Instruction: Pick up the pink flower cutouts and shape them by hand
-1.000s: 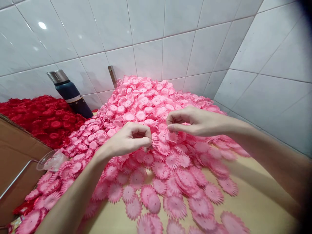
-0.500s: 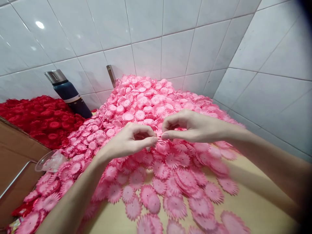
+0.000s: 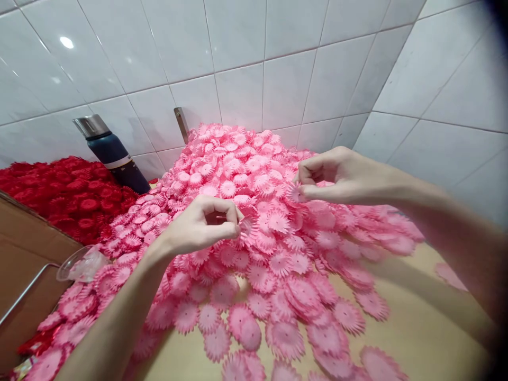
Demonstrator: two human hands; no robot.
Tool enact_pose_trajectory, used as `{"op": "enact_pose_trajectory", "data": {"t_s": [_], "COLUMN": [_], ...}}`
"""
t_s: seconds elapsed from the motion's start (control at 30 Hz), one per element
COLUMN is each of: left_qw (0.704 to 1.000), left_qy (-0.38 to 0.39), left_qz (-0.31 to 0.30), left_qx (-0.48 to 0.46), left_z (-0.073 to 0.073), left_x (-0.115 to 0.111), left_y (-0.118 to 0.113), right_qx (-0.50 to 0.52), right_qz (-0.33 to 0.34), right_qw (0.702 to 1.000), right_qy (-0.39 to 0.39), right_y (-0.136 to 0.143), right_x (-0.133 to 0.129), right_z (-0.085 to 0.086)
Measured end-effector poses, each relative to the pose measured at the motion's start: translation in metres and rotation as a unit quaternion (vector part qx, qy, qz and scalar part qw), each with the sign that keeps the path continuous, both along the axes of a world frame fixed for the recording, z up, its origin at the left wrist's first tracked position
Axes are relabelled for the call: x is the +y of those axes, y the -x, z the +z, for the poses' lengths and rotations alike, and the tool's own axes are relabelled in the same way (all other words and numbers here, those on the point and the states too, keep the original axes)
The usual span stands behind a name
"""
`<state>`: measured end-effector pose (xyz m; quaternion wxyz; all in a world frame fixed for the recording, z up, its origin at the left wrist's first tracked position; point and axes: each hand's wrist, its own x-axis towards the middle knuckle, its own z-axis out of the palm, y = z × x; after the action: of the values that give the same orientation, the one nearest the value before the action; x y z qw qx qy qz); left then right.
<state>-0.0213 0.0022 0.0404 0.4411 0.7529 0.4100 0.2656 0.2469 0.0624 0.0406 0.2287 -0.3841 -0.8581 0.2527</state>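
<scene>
My left hand (image 3: 206,225) is closed in a pinch, with a pink scalloped flower disc (image 3: 246,226) at its fingertips. Higher and to the right, my right hand (image 3: 337,174) also pinches a pink flower disc (image 3: 296,193) between thumb and forefinger. The two hands are apart, both over a large heap of pink flower discs (image 3: 228,188) that have fringed edges and small centre holes. Parts of the held discs blend into the pink heap behind them.
A dark blue bottle (image 3: 117,159) with a steel cap leans by the tiled wall (image 3: 238,100). Left of it lies a red pile of discs (image 3: 75,196), behind a cardboard box (image 3: 32,248). A clear plastic cup (image 3: 81,263) rests nearby. Loose discs scatter across the yellowish tabletop (image 3: 400,312).
My hands were together at the fingertips and have separated. The right hand moved up and to the right with a disc; the left shifted slightly left, also pinching a disc.
</scene>
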Motion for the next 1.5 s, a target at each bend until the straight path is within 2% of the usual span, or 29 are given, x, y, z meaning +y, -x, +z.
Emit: {"op": "enact_pose_trajectory", "data": {"t_s": [0.17, 0.37, 0.57, 0.7, 0.87, 1.03, 1.13, 1.5], "left_qw": [1.0, 1.0, 0.996, 0.996, 0.987, 0.987, 0.983, 0.973], "left_qy": [0.009, -0.006, -0.001, -0.048, -0.128, -0.123, -0.147, -0.179], "left_qz": [-0.012, -0.027, -0.075, -0.052, -0.012, -0.017, -0.002, -0.027], "left_qx": [-0.013, 0.012, 0.045, 0.05, 0.097, 0.098, 0.109, 0.14], "left_z": [-0.005, -0.001, 0.001, -0.003, -0.007, -0.007, -0.007, -0.011], "left_x": [0.0, -0.002, -0.005, -0.005, -0.008, -0.007, -0.007, -0.008], "left_y": [-0.004, -0.003, -0.003, -0.009, -0.019, -0.016, -0.016, -0.018], "right_qx": [0.039, -0.04, 0.015, 0.0, -0.026, -0.053, -0.031, 0.009], "right_qz": [0.087, 0.105, 0.169, 0.152, 0.181, 0.158, 0.157, 0.16], "right_qw": [0.995, 0.992, 0.985, 0.988, 0.983, 0.985, 0.987, 0.987], "right_qy": [0.006, 0.061, 0.027, -0.017, -0.022, 0.036, 0.021, -0.013], "right_y": [0.016, 0.036, 0.039, 0.04, 0.043, 0.036, 0.035, 0.041], "right_x": [-0.016, -0.034, -0.034, -0.035, -0.038, -0.036, -0.036, -0.038], "right_z": [0.001, 0.0, -0.001, -0.005, -0.009, -0.002, 0.001, -0.002]}}
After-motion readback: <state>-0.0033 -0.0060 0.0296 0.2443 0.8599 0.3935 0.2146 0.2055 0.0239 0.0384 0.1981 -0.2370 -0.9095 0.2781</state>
